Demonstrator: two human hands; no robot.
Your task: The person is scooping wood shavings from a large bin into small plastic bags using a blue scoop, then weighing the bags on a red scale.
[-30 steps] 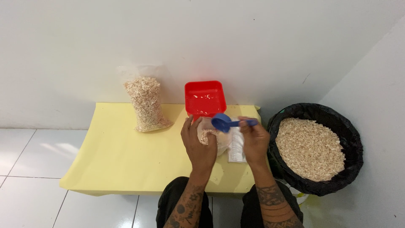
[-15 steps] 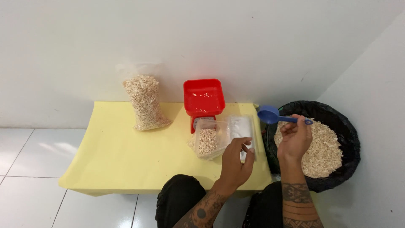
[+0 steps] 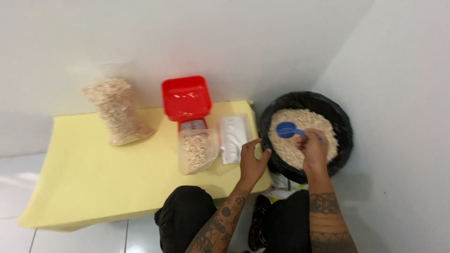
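Your right hand [image 3: 313, 151] grips the small blue plastic scoop [image 3: 287, 130] over the grain in the round black-lined bin [image 3: 346, 122], inside its rim. Your left hand [image 3: 253, 160] rests open-fingered at the yellow table's [image 3: 93, 178] right edge, just beside the flat clear plastic bags [image 3: 233, 138].

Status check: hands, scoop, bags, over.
Right hand holds blue scoop over grain in black-lined bin. Left hand open at yellow table's edge. Part-filled bag lies by red scale.

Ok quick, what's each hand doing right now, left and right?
Left hand: open, fingers spread, resting at the yellow table edge, holding nothing.
Right hand: closed on the blue scoop, over the grain in the black bin.
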